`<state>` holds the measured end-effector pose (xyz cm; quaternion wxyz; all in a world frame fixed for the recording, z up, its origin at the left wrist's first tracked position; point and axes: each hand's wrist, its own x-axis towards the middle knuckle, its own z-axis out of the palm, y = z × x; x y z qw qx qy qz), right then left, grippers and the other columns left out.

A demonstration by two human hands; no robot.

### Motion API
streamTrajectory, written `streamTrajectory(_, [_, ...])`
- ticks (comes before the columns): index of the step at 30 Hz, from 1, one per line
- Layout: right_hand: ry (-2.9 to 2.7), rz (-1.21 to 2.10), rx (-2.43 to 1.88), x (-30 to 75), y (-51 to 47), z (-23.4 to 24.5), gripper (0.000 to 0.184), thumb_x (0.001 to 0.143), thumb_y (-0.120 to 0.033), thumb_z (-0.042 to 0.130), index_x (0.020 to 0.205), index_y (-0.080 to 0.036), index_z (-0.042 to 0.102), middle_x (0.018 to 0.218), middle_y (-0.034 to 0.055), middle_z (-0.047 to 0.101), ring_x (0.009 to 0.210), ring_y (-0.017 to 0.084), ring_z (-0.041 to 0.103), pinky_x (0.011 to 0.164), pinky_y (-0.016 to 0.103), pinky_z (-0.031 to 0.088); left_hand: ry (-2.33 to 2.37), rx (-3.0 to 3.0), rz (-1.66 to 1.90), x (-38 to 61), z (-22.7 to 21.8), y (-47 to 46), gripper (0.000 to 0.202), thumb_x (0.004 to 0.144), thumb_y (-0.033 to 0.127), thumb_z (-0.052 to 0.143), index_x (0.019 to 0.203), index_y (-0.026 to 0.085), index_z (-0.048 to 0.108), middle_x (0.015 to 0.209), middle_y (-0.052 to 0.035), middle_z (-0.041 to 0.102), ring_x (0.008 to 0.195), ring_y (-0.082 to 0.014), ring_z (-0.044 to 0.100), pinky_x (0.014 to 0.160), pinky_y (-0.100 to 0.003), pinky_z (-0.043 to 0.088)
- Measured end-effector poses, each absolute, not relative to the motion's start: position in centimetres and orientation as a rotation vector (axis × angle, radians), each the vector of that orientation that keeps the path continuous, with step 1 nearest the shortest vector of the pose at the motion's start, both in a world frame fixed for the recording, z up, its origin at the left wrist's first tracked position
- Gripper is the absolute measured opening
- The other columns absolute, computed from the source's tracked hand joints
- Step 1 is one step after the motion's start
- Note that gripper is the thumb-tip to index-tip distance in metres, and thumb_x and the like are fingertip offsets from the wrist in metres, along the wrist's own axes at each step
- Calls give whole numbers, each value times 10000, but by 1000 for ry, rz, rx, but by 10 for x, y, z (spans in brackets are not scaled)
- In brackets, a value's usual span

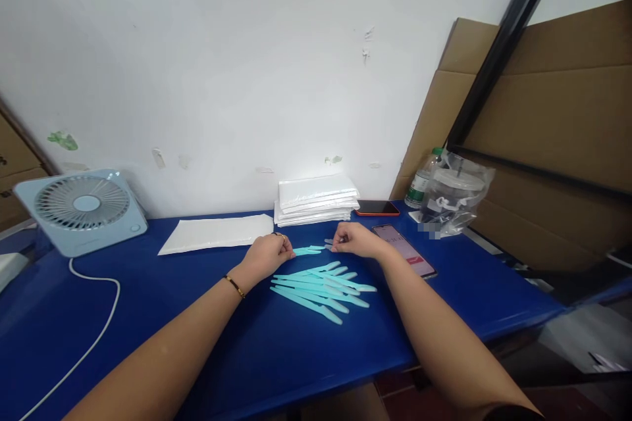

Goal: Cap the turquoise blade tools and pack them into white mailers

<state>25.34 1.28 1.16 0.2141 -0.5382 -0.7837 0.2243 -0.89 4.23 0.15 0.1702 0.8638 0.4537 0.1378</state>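
Between my hands are a couple of slim teal eyebrow razors [307, 252] with clear blade covers. My left hand [269, 254] is closed, thumb and fingertips pinching the handle ends. On the other side, my right hand [356, 239] pinches at the clear cover end [328, 245]; its fingers partly hide the tip. Just below both hands, a fanned pile of similar teal razors [316, 286] lies on the blue table [237, 348], handles to the left and pale covered ends to the right.
A white padded mailer [214, 234] lies behind my left hand, beside a stack of white mailers [316, 198]. Two phones [405, 250] [378, 208] lie right. Farther right stand a bottle [422, 181] and a bagged cup [454, 200]. A blue fan [83, 207] with a white cable is left.
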Motion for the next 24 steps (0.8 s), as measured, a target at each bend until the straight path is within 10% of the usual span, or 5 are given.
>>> streamTrajectory(24, [-2187,580,-1508,265,6,17,195,703,-353,672,762,-167,670,825,31,573,749,152,545,648,238,406,1251,2589,359,-15,11,39,184,765,362,535,749,222,653,817,-15,661,753,-173,589,669,-265,394])
